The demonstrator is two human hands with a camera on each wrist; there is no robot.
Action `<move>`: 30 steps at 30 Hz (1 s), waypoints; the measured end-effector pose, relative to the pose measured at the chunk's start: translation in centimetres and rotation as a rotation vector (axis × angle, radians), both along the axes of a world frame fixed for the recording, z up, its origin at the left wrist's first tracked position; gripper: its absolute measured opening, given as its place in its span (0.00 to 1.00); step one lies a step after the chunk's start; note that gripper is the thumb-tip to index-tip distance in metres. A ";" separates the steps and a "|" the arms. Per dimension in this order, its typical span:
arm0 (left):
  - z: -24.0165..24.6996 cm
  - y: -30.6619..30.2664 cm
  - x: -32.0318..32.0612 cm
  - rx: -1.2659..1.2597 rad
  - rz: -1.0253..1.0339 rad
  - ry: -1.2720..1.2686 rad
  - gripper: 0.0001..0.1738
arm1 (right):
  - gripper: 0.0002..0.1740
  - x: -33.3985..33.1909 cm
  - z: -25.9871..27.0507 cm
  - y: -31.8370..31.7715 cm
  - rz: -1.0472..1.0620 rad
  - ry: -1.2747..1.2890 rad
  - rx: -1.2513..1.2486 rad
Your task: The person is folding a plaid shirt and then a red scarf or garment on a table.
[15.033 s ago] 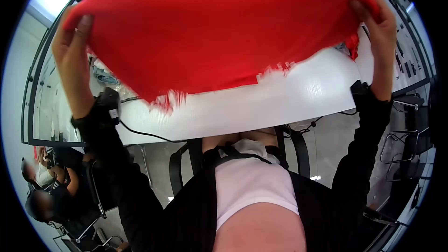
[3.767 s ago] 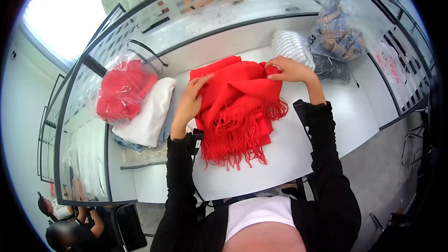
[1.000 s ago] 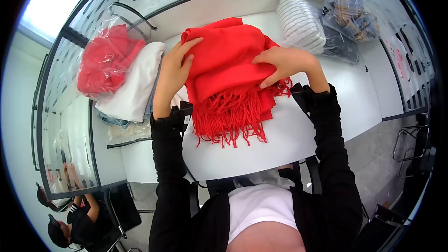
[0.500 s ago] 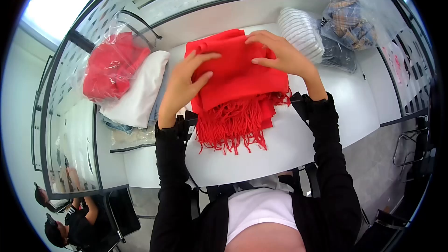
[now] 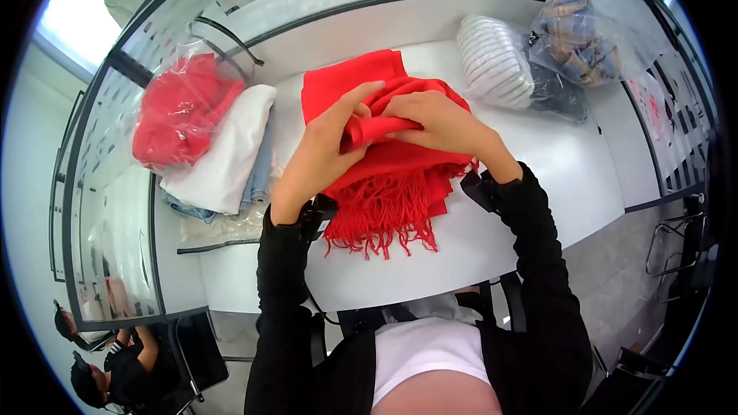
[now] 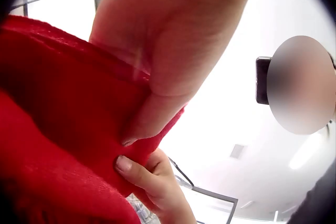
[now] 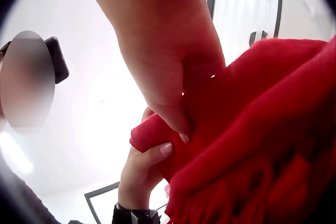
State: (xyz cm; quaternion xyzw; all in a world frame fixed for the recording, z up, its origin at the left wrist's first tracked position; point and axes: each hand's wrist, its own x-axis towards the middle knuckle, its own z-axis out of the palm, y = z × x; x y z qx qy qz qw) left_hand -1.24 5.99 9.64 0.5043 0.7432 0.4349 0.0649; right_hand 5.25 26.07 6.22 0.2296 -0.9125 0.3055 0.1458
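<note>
A red fringed scarf point(image 5: 350, 81) lies folded on the white table, its fringe toward the person. Over its middle, the left hand point(image 5: 323, 146) and the right hand point(image 5: 442, 123) pinch a raised fold of the cloth close together. In the left wrist view, the left hand point(image 6: 168, 50) has its thumb on the red cloth point(image 6: 63, 108), with the right thumb just below. The right wrist view shows the right hand point(image 7: 163, 56) gripping the scarf point(image 7: 236, 108), and the left hand point(image 7: 142, 171) beside it. Fingers behind the cloth are partly hidden.
Left of the scarf lie a bagged red item point(image 5: 181, 111), a white folded cloth point(image 5: 223, 154) and denim. A striped white bundle point(image 5: 496, 61), a dark packet point(image 5: 557, 92) and a bagged plaid item point(image 5: 576, 38) are at the back right. A low partition borders the table.
Both hands have come closer together over the scarf. They now pinch a raised fold, where half a second ago their fingers were spread over the flatter cloth.
</note>
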 end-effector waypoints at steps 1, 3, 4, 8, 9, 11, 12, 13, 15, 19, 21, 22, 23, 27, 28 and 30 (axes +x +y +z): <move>-0.1 0.1 0.1 -0.001 0.013 -0.009 0.29 | 0.11 -0.1 -0.2 -0.2 0.009 0.040 0.011; -0.7 0.2 0.2 0.043 0.002 0.087 0.23 | 0.12 -0.1 -0.5 -0.8 0.020 -0.002 0.013; -0.9 0.1 0.1 0.044 0.043 0.131 0.21 | 0.12 -0.1 -0.5 -1.1 0.007 -0.010 0.016; -0.4 -0.4 0.1 0.037 0.174 0.178 0.10 | 0.11 0.2 -0.3 -1.3 -0.010 -0.085 0.045; -0.3 -0.5 0.1 0.050 0.183 0.192 0.10 | 0.10 0.0 -0.2 -0.9 -0.002 -0.112 0.060; 0.1 -1.0 -0.1 0.119 0.186 0.205 0.09 | 0.10 -0.2 -0.2 0.2 0.013 -0.138 0.040; 0.4 -1.3 -0.4 0.140 0.216 0.223 0.09 | 0.10 -0.3 -0.1 0.9 0.014 -0.142 0.030; 0.7 -1.8 -0.7 0.163 0.246 0.237 0.08 | 0.10 -0.2 0.2 1.4 -0.047 -0.205 0.030; 1.0 -2.5 -1.1 0.218 0.294 0.216 0.07 | 0.11 -0.7 -0.6 3.1 -0.090 -0.155 0.043; 1.0 -3.3 -2.0 0.320 0.355 0.120 0.06 | 0.13 -0.2 0.8 4.6 -0.074 -0.315 0.079; 0.9 -3.6 -2.2 0.357 0.362 0.102 0.06 | 0.13 -0.1 0.9 4.9 -0.031 -0.299 0.050; 1.0 -3.6 -2.2 0.365 0.369 0.115 0.06 | 0.14 -0.1 0.8 4.9 -0.011 -0.290 0.034; 1.1 -3.7 -2.2 0.374 0.375 0.129 0.06 | 0.15 -0.1 0.8 4.9 -0.015 -0.274 0.037; 1.5 -4.3 -2.0 0.433 0.435 0.179 0.05 | 0.19 -0.3 -0.2 4.6 0.002 -0.198 0.034; 1.7 -4.4 -2.0 0.463 0.442 0.174 0.05 | 0.20 -0.4 -0.1 4.7 0.011 -0.172 0.034; 1.7 -5.0 -1.8 0.505 0.462 0.145 0.05 | 0.22 0.0 -0.1 4.3 -0.055 -0.285 0.006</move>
